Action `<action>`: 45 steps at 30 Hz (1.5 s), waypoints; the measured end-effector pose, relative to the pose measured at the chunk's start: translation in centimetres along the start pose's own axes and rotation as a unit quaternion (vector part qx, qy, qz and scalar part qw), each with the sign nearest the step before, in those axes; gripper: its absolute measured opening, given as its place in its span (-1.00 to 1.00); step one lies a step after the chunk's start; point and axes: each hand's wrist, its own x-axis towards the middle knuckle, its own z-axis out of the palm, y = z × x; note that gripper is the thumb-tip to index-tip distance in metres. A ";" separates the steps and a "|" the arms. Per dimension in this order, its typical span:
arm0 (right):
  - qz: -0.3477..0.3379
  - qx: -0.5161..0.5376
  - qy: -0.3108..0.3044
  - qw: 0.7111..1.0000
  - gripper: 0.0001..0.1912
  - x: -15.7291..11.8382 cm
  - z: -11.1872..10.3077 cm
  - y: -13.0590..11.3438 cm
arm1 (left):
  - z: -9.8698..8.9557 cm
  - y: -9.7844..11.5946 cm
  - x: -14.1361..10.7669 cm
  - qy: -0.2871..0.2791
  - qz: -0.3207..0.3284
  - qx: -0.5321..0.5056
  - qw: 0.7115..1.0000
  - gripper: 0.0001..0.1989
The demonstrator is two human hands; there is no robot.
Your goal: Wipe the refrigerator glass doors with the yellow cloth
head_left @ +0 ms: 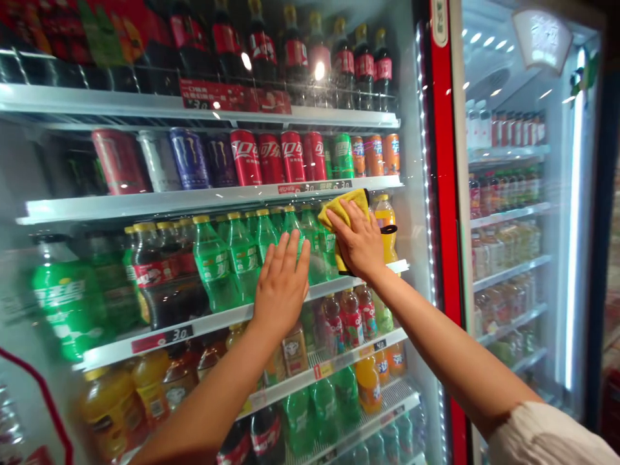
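My right hand [361,242] presses a yellow cloth [346,205] with dark edging and a black loop against the glass door [409,155] of a drinks fridge. Its fingers lie over the folded cloth. To the left, my left hand [282,284] rests flat on or close to the same glass, fingers stretched out and holding nothing. Behind the glass, green soda bottles [212,265] stand on a shelf around the level of both hands. An orange drink bottle [386,223] shows just right of the cloth.
Red cans [246,158] and cola bottles [261,48] fill the upper shelves. A red door frame [444,194] runs down the right side. Beyond it stands a second lit fridge [508,258] with several shelves of bottles. A dark red cord-like line [46,403] curves at the lower left.
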 end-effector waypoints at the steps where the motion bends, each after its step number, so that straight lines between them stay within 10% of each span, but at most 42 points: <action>1: 0.018 -0.004 0.008 1.000 -0.43 0.1 0.0 0.7 | 0.1 -0.1 0.1 0.003 0.003 -0.004 1.000 -0.19; 8: 0.067 -0.022 0.079 0.994 -0.34 -4.8 0.5 -0.4 | 0.7 -1.2 0.0 0.026 0.032 -0.007 0.999 -0.20; 12: -0.006 -0.030 0.019 0.999 -0.41 -1.8 0.0 -1.7 | 1.3 -0.9 0.5 0.045 0.039 -0.007 0.998 -0.25; 16: 0.025 -0.047 -0.023 0.998 -0.42 2.6 -0.6 1.5 | 1.5 -0.4 0.8 0.043 0.051 -0.029 0.997 -0.26; 21: 0.164 -0.067 -0.049 0.983 -0.32 -0.5 -0.7 3.8 | 1.4 0.1 0.8 0.015 0.045 -0.035 0.998 -0.33; 29: 0.014 -0.014 -0.059 0.998 -0.34 -0.6 -0.5 5.7 | 2.9 3.4 3.6 0.013 0.055 -0.018 0.998 -0.34; 34: 0.110 0.003 0.000 0.994 -0.25 -3.6 0.2 11.5 | 3.9 4.9 3.8 0.009 0.038 -0.015 0.999 -0.18; 38: 0.117 0.012 0.015 0.993 -0.11 -8.2 0.8 11.4 | 4.7 6.0 3.6 0.011 0.041 0.005 0.999 -0.17; 45: 0.032 0.029 -0.028 0.999 -0.21 -3.3 0.1 14.1 | 5.3 8.4 5.1 -0.014 0.048 0.027 0.998 -0.24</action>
